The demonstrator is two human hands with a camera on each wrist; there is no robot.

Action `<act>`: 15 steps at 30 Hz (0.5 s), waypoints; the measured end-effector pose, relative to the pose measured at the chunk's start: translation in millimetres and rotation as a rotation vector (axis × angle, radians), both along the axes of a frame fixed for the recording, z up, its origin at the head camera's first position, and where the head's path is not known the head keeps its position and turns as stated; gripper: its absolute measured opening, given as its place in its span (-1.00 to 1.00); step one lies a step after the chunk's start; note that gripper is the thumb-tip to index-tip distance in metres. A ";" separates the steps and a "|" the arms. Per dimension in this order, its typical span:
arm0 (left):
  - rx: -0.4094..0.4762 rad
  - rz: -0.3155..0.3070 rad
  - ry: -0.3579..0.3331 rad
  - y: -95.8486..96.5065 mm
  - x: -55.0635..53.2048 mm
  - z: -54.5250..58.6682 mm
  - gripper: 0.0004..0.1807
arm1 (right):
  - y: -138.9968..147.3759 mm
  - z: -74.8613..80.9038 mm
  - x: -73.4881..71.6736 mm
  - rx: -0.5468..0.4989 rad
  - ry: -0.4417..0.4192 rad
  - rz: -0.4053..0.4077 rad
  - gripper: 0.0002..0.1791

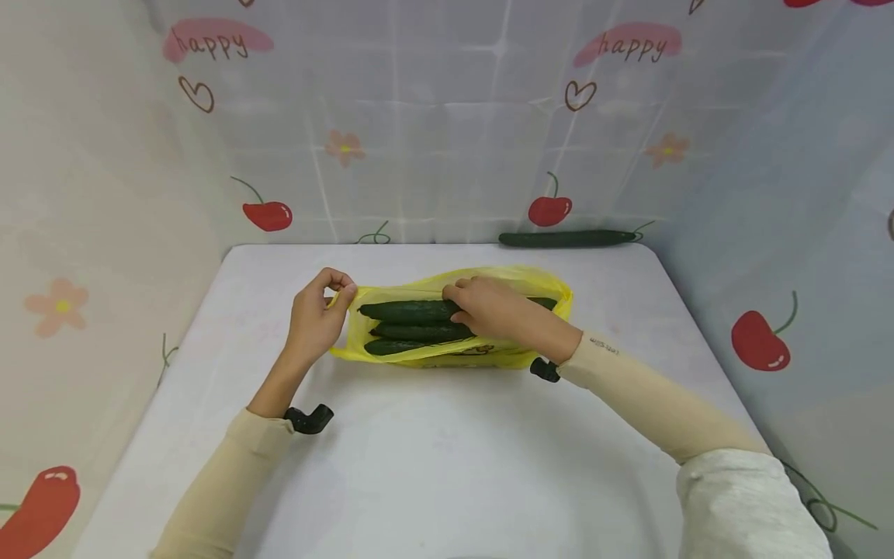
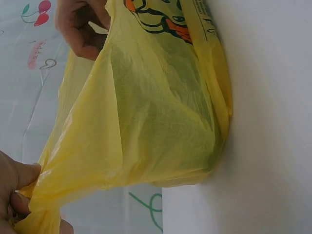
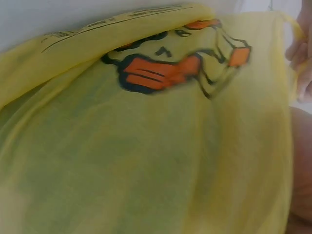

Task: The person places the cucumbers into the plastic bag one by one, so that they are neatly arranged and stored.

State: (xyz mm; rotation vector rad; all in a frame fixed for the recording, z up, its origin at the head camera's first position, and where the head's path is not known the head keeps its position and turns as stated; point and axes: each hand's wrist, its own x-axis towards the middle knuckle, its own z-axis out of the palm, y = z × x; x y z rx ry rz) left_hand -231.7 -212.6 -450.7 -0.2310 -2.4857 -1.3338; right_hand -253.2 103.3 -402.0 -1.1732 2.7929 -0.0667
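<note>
A thin yellow plastic bag (image 1: 503, 359) lies on its side on the table, its mouth spread wide. Inside, several dark green cucumbers (image 1: 412, 312) lie side by side, stacked lengthwise. My left hand (image 1: 317, 314) pinches the bag's left corner between thumb and fingers, stretching the plastic taut, as the left wrist view also shows. Over the cucumbers, my right hand (image 1: 499, 310) has curled fingers at the far rim of the bag, which it appears to pinch; its fingertips are partly hidden. The right wrist view is filled by the bag's printed side (image 3: 161, 73).
Another long cucumber (image 1: 567, 238) lies at the table's back right edge, against the patterned curtain (image 1: 447, 155). The white table (image 1: 433, 466) extends in front of the bag. A black wrist mount (image 1: 310, 419) sticks out by the left forearm, another (image 1: 545, 369) by the right.
</note>
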 end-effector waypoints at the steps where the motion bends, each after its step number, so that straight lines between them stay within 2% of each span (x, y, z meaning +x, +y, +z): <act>1: 0.000 -0.001 0.003 0.3 0.0 0.3 -0.82 | 0.6 -1.4 -1.6 0.003 -0.005 0.001 -0.62; 6: 0.001 -0.004 0.013 1.8 0.3 3.0 -0.83 | 5.8 -9.5 -7.3 0.015 -0.009 -0.016 -0.60; 11: -0.002 -0.015 0.020 4.0 1.2 5.9 -0.86 | 10.1 -15.3 -10.5 0.017 0.094 -0.070 -0.59; 15: -0.002 -0.023 0.014 5.3 2.9 7.4 -0.88 | 10.4 -19.4 -10.1 0.006 0.177 -0.079 -0.58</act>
